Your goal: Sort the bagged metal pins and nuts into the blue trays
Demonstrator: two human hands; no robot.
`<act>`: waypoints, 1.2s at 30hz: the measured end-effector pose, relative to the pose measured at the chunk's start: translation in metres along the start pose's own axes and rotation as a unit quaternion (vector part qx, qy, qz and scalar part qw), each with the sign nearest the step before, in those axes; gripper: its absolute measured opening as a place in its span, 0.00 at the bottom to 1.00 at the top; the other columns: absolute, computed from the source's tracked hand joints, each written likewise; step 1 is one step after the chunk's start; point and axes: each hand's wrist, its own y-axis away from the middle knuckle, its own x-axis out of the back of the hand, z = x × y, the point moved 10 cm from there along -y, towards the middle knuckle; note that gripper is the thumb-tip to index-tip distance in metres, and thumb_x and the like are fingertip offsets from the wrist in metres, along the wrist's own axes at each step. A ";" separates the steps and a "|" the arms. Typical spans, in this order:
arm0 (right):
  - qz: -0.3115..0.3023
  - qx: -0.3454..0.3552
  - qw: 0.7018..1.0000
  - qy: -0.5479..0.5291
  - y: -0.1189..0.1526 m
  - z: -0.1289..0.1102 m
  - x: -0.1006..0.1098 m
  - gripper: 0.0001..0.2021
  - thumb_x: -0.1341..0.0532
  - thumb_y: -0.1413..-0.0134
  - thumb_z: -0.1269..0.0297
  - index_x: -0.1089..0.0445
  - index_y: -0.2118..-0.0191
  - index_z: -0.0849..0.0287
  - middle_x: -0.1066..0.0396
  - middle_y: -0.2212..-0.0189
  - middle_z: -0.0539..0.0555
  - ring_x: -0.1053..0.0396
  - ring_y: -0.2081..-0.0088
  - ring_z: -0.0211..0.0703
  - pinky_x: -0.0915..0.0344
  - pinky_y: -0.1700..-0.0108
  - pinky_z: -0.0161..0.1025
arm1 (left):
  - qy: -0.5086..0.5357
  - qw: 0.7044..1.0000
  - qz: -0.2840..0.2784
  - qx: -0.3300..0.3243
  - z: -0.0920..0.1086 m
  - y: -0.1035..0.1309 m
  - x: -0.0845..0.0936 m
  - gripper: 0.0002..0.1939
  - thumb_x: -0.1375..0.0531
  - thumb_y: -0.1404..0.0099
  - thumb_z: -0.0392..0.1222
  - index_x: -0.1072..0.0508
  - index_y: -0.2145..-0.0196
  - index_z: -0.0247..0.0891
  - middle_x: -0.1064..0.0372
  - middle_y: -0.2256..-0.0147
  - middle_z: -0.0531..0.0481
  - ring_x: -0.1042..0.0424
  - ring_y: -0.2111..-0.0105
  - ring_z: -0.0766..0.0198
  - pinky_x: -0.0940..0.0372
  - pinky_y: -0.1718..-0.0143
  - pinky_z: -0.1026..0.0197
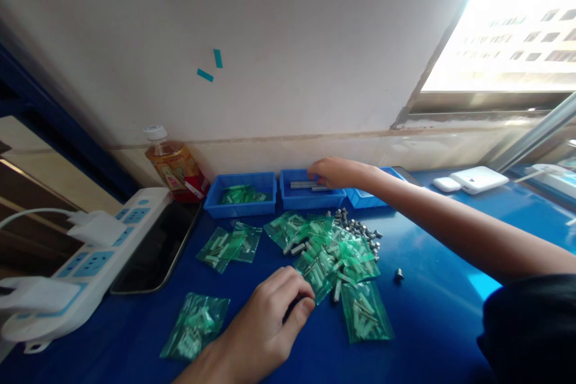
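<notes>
Largest surface in view: a pale wall, which rises behind a blue desk. A bright window occupies the upper right. On the left side of the desk lies a white power strip with white plugs seated in it. A dark-screened phone lies alongside, its far end near a bottle of amber liquid with a white cap.

Three blue trays line the back of the desk. The left tray contains green bags; the middle tray contains metal rods; the right tray is partly hidden by the person's right forearm.

The right hand is over the middle tray, fingers bent down at the rods; whether they pinch one cannot be determined. The left hand is at the near edge of the pile, fingers curled, thumb tip close to the index fingertip; any grip on a bag cannot be confirmed.

The pile of green bags, filled with short pale pieces, sits centrally in front of the trays. Two overlapping bags lie left of it, and another bag lies nearer the person.

Smallest items: a cluster of screws at the pile's far right edge, and one separate screw farther right.
</notes>
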 end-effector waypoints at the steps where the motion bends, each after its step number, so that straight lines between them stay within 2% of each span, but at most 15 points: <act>1: 0.015 -0.009 1.000 0.002 0.004 0.004 0.003 0.12 0.42 0.45 0.71 0.29 0.55 0.60 0.27 0.60 0.58 0.30 0.62 0.45 0.42 0.64 0.37 | -0.005 1.000 0.002 0.000 0.000 0.000 0.000 0.11 0.51 0.29 0.44 0.31 0.64 0.40 0.32 0.65 0.49 0.31 0.63 0.62 0.38 0.60 0.62; 3: 0.034 -0.014 0.999 0.017 0.012 0.008 0.006 0.09 0.42 0.44 0.71 0.28 0.58 0.60 0.28 0.61 0.59 0.31 0.60 0.46 0.42 0.63 0.37 | -0.010 1.000 0.004 -0.001 -0.001 0.000 0.000 0.10 0.50 0.29 0.43 0.31 0.64 0.40 0.32 0.65 0.49 0.31 0.63 0.63 0.37 0.59 0.63; 6: 0.030 0.002 0.999 0.041 0.017 0.007 -0.001 0.07 0.41 0.44 0.68 0.27 0.61 0.61 0.30 0.62 0.60 0.33 0.57 0.49 0.41 0.62 0.37 | -0.014 1.000 0.006 -0.005 0.000 -0.001 0.000 0.10 0.50 0.29 0.42 0.32 0.64 0.40 0.32 0.65 0.49 0.31 0.63 0.63 0.37 0.59 0.63; 12: 0.019 0.011 0.999 0.036 0.006 0.004 -0.011 0.07 0.37 0.47 0.63 0.28 0.63 0.60 0.30 0.62 0.60 0.36 0.55 0.51 0.40 0.60 0.38 | -0.026 1.000 0.007 -0.004 0.001 -0.002 0.001 0.09 0.50 0.29 0.41 0.31 0.65 0.40 0.32 0.65 0.49 0.31 0.64 0.63 0.37 0.60 0.63; 15: 0.017 0.010 0.999 0.031 0.002 0.002 -0.008 0.06 0.36 0.48 0.65 0.28 0.64 0.61 0.30 0.62 0.60 0.36 0.56 0.50 0.40 0.60 0.37 | -0.027 1.000 0.009 -0.007 0.002 -0.001 0.001 0.08 0.49 0.30 0.40 0.31 0.64 0.40 0.32 0.65 0.50 0.30 0.64 0.64 0.36 0.60 0.64; 17: 0.037 0.006 0.999 0.025 0.006 0.000 0.001 0.04 0.38 0.46 0.66 0.28 0.65 0.61 0.30 0.63 0.60 0.36 0.57 0.50 0.41 0.61 0.38 | -0.033 0.999 0.019 -0.013 0.003 0.000 0.003 0.08 0.49 0.30 0.39 0.31 0.65 0.40 0.31 0.65 0.50 0.30 0.64 0.64 0.36 0.60 0.64; 19: 0.100 -0.009 0.995 0.000 0.020 -0.002 0.017 0.06 0.40 0.43 0.65 0.29 0.66 0.61 0.30 0.66 0.59 0.36 0.59 0.48 0.41 0.61 0.38 | -0.058 0.997 0.044 -0.018 0.003 0.000 0.008 0.08 0.48 0.30 0.39 0.31 0.65 0.40 0.31 0.65 0.49 0.30 0.63 0.63 0.35 0.60 0.63; 22: 0.239 -0.036 0.968 -0.072 0.066 -0.012 0.041 0.10 0.43 0.39 0.61 0.31 0.68 0.60 0.31 0.70 0.56 0.37 0.64 0.45 0.41 0.61 0.39 | -0.140 0.983 0.117 -0.017 -0.003 0.001 0.025 0.07 0.48 0.31 0.39 0.31 0.63 0.40 0.31 0.63 0.47 0.30 0.61 0.60 0.35 0.58 0.60; 24: 0.301 -0.038 0.945 -0.119 0.104 -0.027 0.040 0.11 0.44 0.39 0.61 0.32 0.70 0.59 0.32 0.73 0.54 0.38 0.67 0.43 0.41 0.63 0.39 | -0.198 0.966 0.165 -0.015 -0.008 0.002 0.038 0.07 0.48 0.31 0.40 0.31 0.61 0.40 0.31 0.61 0.46 0.30 0.59 0.58 0.35 0.56 0.57; 27: 0.316 -0.032 0.937 -0.147 0.150 -0.055 0.015 0.10 0.44 0.38 0.64 0.34 0.71 0.58 0.34 0.76 0.53 0.40 0.70 0.42 0.42 0.66 0.39 | -0.267 0.945 0.191 0.003 -0.018 0.001 0.049 0.07 0.48 0.31 0.41 0.32 0.59 0.40 0.31 0.61 0.46 0.29 0.59 0.55 0.35 0.57 0.55; 30: 0.305 -0.039 0.937 -0.167 0.176 -0.075 -0.007 0.10 0.45 0.38 0.66 0.35 0.71 0.58 0.35 0.77 0.52 0.41 0.71 0.41 0.43 0.68 0.38 | -0.312 0.932 0.176 0.046 -0.030 -0.004 0.050 0.09 0.46 0.33 0.47 0.32 0.61 0.40 0.30 0.63 0.46 0.28 0.61 0.54 0.33 0.61 0.56; 32: 0.307 -0.042 0.934 -0.179 0.182 -0.080 -0.011 0.10 0.46 0.37 0.66 0.35 0.71 0.59 0.35 0.77 0.52 0.42 0.71 0.40 0.44 0.69 0.38 | -0.329 0.927 0.164 0.071 -0.035 -0.009 0.048 0.12 0.45 0.34 0.50 0.31 0.63 0.40 0.30 0.64 0.47 0.27 0.62 0.54 0.33 0.64 0.56; 36: 0.331 -0.023 0.923 -0.197 0.182 -0.086 -0.001 0.09 0.46 0.37 0.66 0.34 0.69 0.60 0.34 0.77 0.52 0.43 0.72 0.40 0.44 0.68 0.38 | -0.341 0.920 0.160 0.106 -0.040 -0.016 0.046 0.12 0.46 0.34 0.50 0.30 0.63 0.40 0.29 0.63 0.47 0.26 0.63 0.55 0.34 0.64 0.57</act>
